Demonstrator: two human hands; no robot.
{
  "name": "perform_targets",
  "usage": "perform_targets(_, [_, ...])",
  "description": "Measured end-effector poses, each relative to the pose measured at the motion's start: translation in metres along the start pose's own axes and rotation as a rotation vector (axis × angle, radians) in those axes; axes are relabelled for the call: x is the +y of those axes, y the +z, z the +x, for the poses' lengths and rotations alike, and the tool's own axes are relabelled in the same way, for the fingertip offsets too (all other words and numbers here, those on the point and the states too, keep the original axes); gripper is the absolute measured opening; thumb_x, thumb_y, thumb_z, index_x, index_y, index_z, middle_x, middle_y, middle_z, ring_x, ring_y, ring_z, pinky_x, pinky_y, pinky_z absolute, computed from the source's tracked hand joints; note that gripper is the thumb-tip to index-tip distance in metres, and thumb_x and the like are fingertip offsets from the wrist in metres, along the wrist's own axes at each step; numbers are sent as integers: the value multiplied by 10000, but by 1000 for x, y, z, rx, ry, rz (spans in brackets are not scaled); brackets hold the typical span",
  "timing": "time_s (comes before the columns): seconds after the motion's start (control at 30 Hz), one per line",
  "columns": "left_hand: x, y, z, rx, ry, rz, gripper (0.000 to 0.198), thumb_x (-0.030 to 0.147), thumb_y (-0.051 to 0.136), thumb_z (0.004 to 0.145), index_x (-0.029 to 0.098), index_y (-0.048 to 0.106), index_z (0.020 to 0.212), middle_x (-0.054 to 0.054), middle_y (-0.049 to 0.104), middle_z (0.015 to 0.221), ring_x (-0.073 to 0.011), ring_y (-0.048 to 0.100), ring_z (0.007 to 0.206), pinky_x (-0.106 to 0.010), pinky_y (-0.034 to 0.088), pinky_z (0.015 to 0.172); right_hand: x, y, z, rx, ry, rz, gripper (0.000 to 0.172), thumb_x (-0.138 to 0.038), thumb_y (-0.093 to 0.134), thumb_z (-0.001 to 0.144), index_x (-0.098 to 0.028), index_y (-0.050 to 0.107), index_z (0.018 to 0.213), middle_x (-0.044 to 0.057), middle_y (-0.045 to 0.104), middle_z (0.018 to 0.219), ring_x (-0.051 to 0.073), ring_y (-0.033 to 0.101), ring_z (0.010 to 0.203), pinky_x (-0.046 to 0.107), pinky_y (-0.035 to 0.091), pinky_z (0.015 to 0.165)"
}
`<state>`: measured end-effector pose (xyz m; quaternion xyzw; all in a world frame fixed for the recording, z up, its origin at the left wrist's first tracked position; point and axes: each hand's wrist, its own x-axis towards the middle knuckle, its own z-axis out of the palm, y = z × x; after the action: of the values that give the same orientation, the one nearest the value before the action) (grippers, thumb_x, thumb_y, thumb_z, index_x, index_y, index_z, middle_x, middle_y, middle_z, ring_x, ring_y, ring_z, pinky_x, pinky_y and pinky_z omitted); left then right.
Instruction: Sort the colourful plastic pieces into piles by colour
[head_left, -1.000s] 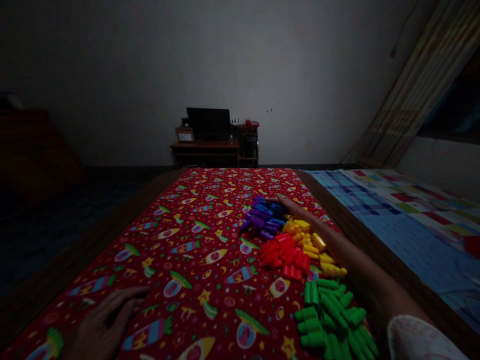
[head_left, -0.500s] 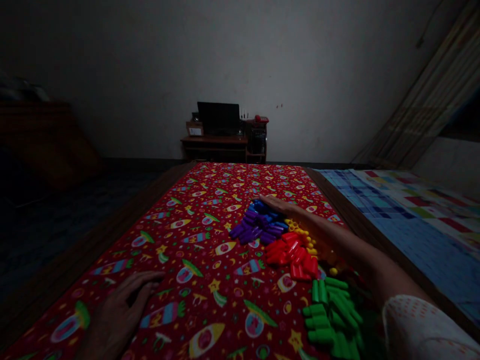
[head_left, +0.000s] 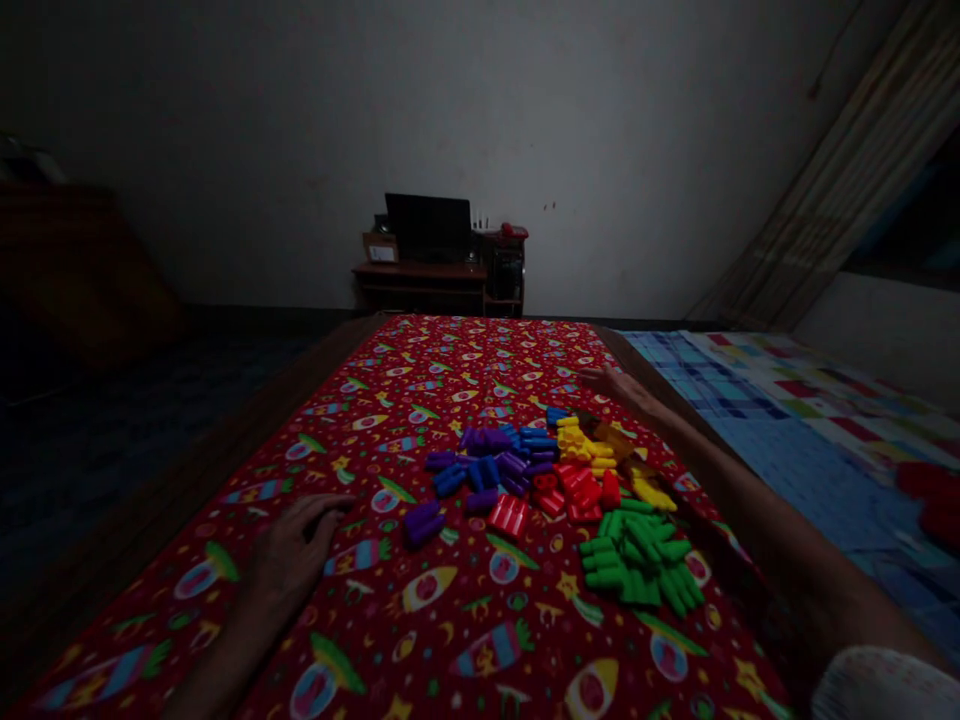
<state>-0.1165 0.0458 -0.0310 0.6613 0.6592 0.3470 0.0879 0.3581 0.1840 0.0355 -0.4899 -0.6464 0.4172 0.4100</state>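
Note:
A heap of plastic toy pieces lies on a red patterned cloth [head_left: 420, 400]: purple and blue pieces [head_left: 487, 465], red pieces [head_left: 577, 490], yellow pieces [head_left: 600, 450] and green pieces [head_left: 637, 565]. My right hand [head_left: 619, 385] reaches out flat beyond the yellow pieces, fingers stretched, with my forearm running along the right side of the heap. My left hand [head_left: 292, 545] rests flat on the cloth, fingers spread, left of the nearest purple piece. Neither hand holds anything.
A checked multicoloured sheet [head_left: 795, 420] lies to the right, past a wooden edge [head_left: 675, 400]. A low desk with a dark screen [head_left: 427, 230] stands against the far wall. A striped curtain [head_left: 847, 170] hangs at the upper right. The room is dim.
My right hand has swept from on top of the blue and purple pieces to beyond the heap at the right; purple, blue and red pieces now lie scattered further left. The left hand stays flat.

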Motion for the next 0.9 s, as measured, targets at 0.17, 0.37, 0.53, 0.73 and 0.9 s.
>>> perform_targets(0.17, [15, 7, -3, 55, 77, -6, 346, 398, 414, 815, 211, 675, 942, -51, 709, 960, -220, 678, 838, -327, 551, 794, 64, -38, -59, 294, 174, -40, 610, -666, 372, 865, -202, 726, 1043, 117, 682, 1180, 300, 582, 1183, 526, 447, 992])
perform_targets(0.37, [105, 37, -47, -2, 558, -31, 372, 240, 365, 929, 213, 522, 1266, -87, 605, 1238, -212, 568, 1152, -378, 470, 992, 55, 7, -62, 203, 85, -30, 672, -726, 359, 823, -234, 700, 1130, 71, 693, 1164, 287, 574, 1188, 525, 377, 1055])
perform_targets(0.53, [207, 81, -91, -266, 1239, -15, 271, 319, 460, 945, 239, 590, 1169, -41, 580, 1290, -229, 419, 1306, -459, 292, 1133, 21, 67, -39, 61, 29, 99, 690, -742, 308, 844, -267, 667, 1191, 35, 675, 1205, 270, 517, 1252, 498, 299, 1115])
perform_targets(0.73, [257, 137, -85, -338, 1393, 98, 172, 233, 485, 929, 185, 650, 921, -32, 636, 974, -185, 561, 1053, -460, 210, 1160, -6, 87, -30, -62, -15, 258, 784, -784, 257, 829, -222, 634, 1225, 98, 559, 1366, 278, 462, 1309, 481, 297, 1115])
perform_targets(0.9, [244, 144, -50, -218, 1217, 234, 233, 301, 475, 937, 164, 663, 957, -71, 609, 1126, -275, 453, 1238, -567, 159, 1150, 7, 35, -74, 113, 21, 55, 684, -746, 332, 838, -249, 667, 1167, 70, 625, 1287, 267, 492, 1283, 465, 311, 1114])
